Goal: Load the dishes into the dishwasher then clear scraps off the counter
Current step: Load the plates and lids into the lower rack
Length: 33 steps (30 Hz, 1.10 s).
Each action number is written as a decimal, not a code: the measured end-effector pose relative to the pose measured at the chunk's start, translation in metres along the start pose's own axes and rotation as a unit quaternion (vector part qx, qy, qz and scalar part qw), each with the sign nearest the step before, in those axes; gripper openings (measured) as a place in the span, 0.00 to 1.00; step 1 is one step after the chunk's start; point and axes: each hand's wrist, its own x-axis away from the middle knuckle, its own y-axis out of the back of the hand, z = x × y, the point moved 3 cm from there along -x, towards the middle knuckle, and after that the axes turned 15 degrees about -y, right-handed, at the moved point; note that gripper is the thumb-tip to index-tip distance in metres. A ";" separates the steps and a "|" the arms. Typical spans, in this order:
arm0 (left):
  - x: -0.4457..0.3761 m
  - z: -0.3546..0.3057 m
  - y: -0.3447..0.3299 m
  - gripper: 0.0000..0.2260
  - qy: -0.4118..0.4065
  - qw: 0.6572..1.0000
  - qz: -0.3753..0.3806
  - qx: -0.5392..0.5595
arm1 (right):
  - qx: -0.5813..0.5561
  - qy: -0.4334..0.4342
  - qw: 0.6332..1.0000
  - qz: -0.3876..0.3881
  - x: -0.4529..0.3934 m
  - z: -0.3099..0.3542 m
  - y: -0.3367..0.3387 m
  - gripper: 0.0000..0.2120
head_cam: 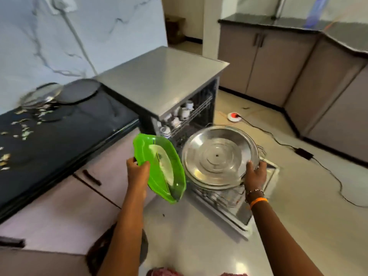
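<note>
From the head camera, the left hand grips the near edge of a green plate, thumb curled over the rim, and holds it tilted almost on edge above the floor beside the counter. A pale patch shows on the plate's face; whether it is glare or residue is hard to tell. The right hand grasps the rim of a steel plate, fingers wrapped behind it and mostly hidden, the thumb on the front. A second steel rim shows just under it, so it may be a stack, but that is unclear.

The steel plate hangs over the lower rack of the open dishwasher and hides most of it; only wire tines show below. White cups sit in the upper rack, partly cut off by the machine's top.

On the dark counter at left lie pale scraps, blurred, with a dark round pan and a steel lid against the marble wall. A red-and-white round thing with a black cable lies on the floor. No writing can be read anywhere.
</note>
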 end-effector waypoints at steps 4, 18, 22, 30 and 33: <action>0.031 0.009 -0.084 0.21 0.029 0.996 0.086 -0.007 | 0.061 -0.025 0.998 -0.024 -0.039 -0.001 0.056 0.11; 0.004 0.066 -0.298 0.33 0.086 0.967 0.230 -0.072 | 0.163 -0.125 0.979 -0.016 -0.225 -0.001 0.073 0.09; -0.012 0.067 -0.336 0.34 0.082 0.968 0.209 -0.112 | 0.233 -0.081 0.968 0.035 -0.281 0.020 0.054 0.07; -0.032 0.081 -0.399 0.32 0.127 0.974 0.129 -0.138 | 0.329 0.017 0.934 0.140 -0.393 0.044 -0.003 0.12; -0.033 0.090 -0.417 0.29 0.154 0.981 0.032 -0.113 | 0.384 0.034 0.902 0.192 -0.434 0.034 -0.026 0.12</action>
